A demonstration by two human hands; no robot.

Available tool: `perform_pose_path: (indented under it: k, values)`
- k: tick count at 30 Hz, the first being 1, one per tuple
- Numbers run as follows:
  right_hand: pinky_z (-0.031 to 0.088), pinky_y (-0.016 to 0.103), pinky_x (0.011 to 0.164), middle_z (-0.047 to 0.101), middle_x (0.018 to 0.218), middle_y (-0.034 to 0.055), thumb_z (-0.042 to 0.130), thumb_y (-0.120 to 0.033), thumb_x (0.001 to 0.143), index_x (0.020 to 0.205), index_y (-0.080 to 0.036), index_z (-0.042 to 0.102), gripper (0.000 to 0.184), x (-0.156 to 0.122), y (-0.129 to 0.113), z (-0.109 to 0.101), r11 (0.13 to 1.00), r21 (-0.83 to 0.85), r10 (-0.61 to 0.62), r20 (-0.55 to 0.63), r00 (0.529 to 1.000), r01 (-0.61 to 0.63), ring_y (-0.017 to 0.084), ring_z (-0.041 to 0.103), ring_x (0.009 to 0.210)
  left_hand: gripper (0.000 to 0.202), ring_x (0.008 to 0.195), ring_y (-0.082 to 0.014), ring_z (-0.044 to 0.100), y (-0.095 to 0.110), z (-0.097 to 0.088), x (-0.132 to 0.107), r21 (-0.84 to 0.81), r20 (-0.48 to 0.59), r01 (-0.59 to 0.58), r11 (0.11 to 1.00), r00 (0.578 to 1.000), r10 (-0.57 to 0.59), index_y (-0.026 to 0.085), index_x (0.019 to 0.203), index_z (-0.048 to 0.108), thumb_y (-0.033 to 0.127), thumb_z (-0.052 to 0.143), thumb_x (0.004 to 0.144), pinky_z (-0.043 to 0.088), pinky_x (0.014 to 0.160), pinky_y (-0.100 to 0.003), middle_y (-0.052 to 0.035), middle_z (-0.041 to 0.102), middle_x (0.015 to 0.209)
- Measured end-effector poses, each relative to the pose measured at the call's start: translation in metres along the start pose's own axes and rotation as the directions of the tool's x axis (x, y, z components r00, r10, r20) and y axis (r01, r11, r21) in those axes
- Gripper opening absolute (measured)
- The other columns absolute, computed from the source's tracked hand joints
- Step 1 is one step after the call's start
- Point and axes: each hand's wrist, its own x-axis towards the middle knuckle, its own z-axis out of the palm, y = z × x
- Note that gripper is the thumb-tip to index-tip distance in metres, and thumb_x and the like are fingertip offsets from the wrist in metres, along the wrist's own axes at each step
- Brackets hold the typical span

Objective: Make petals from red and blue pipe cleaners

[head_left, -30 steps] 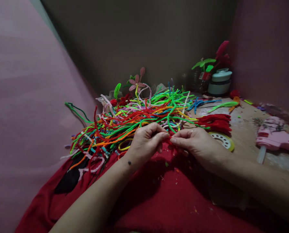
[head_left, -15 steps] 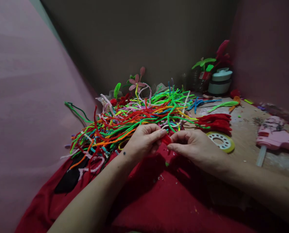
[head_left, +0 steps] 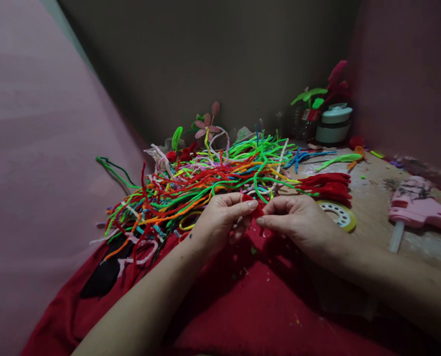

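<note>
Between my two hands is a red pipe cleaner piece (head_left: 258, 211), bent, with parts of it hidden by my fingers. My left hand (head_left: 226, 216) pinches it between thumb and forefinger. From the other side, the thumb and forefinger of my right hand (head_left: 292, 216) are closed on its right edge. Just beyond my hands spreads a heap of pipe cleaners (head_left: 220, 170) in green, red, orange, pink and other colours. A bundle of red pipe cleaner pieces (head_left: 326, 187) lies beyond my right hand, with a yellow-rimmed tape roll (head_left: 348, 217) partly behind that hand.
A pink glue gun (head_left: 415, 210) lies on the table at right. A red cloth (head_left: 239, 306) covers the near side. At the back stand a pink fuzzy flower (head_left: 206, 126), a lidded pot (head_left: 333, 123) and a green-leaved craft plant (head_left: 309, 96). A pale pink surface (head_left: 38, 173) rises at left.
The red piece has turned in my fingers, and more of it shows above my left thumb and below my fingertips. The whole view has shifted slightly.
</note>
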Motion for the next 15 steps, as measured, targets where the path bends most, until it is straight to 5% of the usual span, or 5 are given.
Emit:
perform_pose_path:
  k: [4,15]
  values:
    - [0.028,0.019,0.041,0.05,0.049,-0.0032,0.059,-0.03,0.071,0.061,-0.013,0.061,0.019,0.0,-0.001,0.0,0.999,-0.031,0.034,0.029,0.999,-0.033,0.006,0.038,0.043,0.023,0.033,-0.0029,0.038,-0.001,0.002,0.0,0.019,-0.007,-0.037,0.999,0.999,0.037,0.014,0.066,0.056,0.034,0.065,0.072,0.027,0.031,-0.015,0.0052,0.052,0.049]
    - [0.033,0.023,0.05,0.054,0.052,-0.0016,0.048,-0.025,0.078,0.058,-0.016,0.06,0.025,-0.003,0.0,0.003,0.865,-0.464,-0.257,-0.078,0.963,0.193,0.01,0.045,0.051,0.025,0.031,-0.0037,0.04,0.003,0.015,-0.007,0.139,-0.111,-0.058,0.989,0.991,0.074,0.014,0.059,0.05,0.029,0.059,0.077,0.026,0.03,-0.014,0.0048,0.05,0.044]
